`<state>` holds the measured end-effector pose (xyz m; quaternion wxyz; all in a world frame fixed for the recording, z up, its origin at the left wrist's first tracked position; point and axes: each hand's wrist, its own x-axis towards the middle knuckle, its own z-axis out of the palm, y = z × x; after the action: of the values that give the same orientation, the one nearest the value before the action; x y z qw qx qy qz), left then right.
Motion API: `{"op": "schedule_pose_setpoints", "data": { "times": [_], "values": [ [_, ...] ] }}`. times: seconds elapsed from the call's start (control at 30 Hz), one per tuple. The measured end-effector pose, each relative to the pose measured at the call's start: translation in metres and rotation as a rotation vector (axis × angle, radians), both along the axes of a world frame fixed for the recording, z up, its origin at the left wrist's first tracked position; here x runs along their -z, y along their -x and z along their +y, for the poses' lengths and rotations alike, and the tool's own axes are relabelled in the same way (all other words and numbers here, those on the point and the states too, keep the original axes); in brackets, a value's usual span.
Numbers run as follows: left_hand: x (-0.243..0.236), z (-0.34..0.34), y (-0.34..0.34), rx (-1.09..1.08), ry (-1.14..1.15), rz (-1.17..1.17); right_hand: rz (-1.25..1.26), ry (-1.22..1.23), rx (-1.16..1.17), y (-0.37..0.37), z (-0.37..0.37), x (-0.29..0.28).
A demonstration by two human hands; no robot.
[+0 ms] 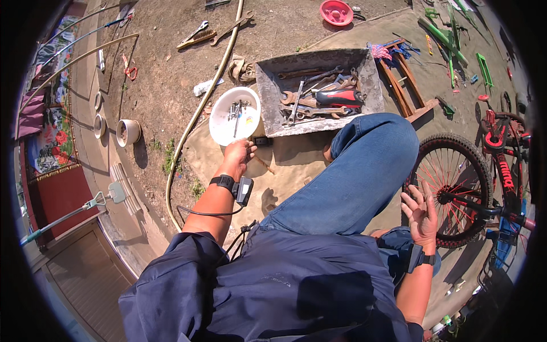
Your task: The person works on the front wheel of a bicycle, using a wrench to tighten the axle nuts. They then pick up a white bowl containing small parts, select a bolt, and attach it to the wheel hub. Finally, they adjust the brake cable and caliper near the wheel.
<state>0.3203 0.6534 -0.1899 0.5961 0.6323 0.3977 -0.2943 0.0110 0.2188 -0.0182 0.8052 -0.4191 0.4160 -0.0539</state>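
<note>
At the near rim of a white plastic bowl (219, 130), my left hand (241, 154) is closed, fingers curled. What lies inside its grasp is hidden. Small metal bolts (235, 109) rest in the bowl, and a thin grey rod (236, 126) runs from among them toward that hand. My right hand (420, 216) is raised palm up with fingers apart, holding nothing. Just beyond it stands a bicycle wheel (450, 191) with red spokes and a black tyre. A grey metal tray (268, 122) in front of me holds several wrenches (296, 102) and a red-and-black tool (339, 98).
A beige hose (191, 122) curves along the left of the ground sheet. Right of the tray lies a wooden frame (407, 85). Farther off are a red basin (336, 12), a wire brush (196, 39) and a large wrench (232, 27). The red-and-black bicycle (504, 165) is at the right.
</note>
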Motion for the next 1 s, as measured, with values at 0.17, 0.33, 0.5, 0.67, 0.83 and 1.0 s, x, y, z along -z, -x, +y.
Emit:
{"op": "schedule_pose_setpoints", "data": {
  "times": [0.17, 0.33, 0.5, 0.67, 0.83, 1.0],
  "values": [
    [-0.040, -0.056, -0.041, 0.225, 0.087, -0.153, -0.025, 0.053, 0.111, 0.021, -0.029, -0.008],
    [-0.109, -0.160, -0.094, 0.489, 0.232, -0.491, -0.019, 0.159, 0.310, 0.087, -0.074, -0.006],
    [-0.212, -0.297, -0.083, 0.706, 0.392, -0.744, 0.221, 0.326, 0.620, 0.171, -0.118, -0.021],
    [-0.258, -0.403, -0.031, 1.018, 0.603, -0.828, 0.494, 0.635, 0.780, 0.244, -0.169, -0.017],
    [-0.279, -0.468, 0.072, 1.289, 0.650, -0.741, 0.689, 0.893, 0.592, 0.288, -0.221, 0.037],
    [-0.260, -0.485, 0.128, 1.554, 0.604, -0.651, 0.829, 0.995, 0.493, 0.267, -0.225, 0.042]
  ]
}}
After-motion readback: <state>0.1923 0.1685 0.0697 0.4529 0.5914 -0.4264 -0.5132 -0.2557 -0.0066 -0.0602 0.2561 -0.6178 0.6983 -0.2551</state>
